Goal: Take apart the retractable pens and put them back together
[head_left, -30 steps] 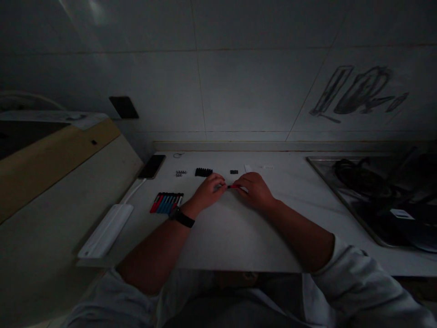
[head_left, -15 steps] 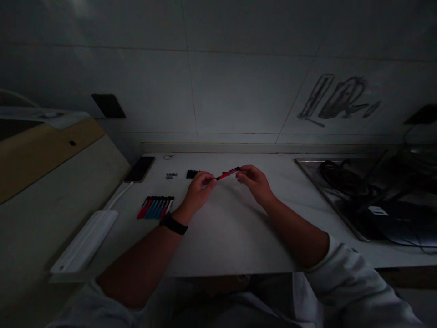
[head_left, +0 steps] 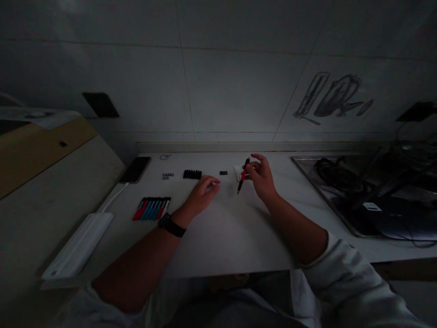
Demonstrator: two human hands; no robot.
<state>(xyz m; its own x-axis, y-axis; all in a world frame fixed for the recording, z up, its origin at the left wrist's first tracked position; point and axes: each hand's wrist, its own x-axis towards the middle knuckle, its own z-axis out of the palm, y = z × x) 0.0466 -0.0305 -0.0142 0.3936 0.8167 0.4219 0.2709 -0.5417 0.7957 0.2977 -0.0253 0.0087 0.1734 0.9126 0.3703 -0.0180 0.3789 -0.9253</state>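
My right hand (head_left: 261, 177) pinches a red and black pen (head_left: 242, 176), held almost upright with its tip pointing down at the white counter (head_left: 232, 228). My left hand (head_left: 201, 193) rests low on the counter to the pen's left, fingers loosely curled, with nothing visible in it. A row of red, blue and black pens (head_left: 152, 208) lies further left. Behind my hands sit a group of small black parts (head_left: 192, 174), tiny grey parts (head_left: 167, 175), a small black piece (head_left: 223, 173) and a white piece (head_left: 238, 172).
A dark phone (head_left: 135, 169) lies at the counter's back left, cabled to a white power strip (head_left: 77, 248). A metal sink (head_left: 368, 200) with dark cables and items fills the right. A wooden board (head_left: 37, 155) leans at left. Tiled wall behind.
My left hand has let go of the pen and dropped to the counter. My right hand has swung the pen from lying across to nearly upright. The view has shifted slightly.
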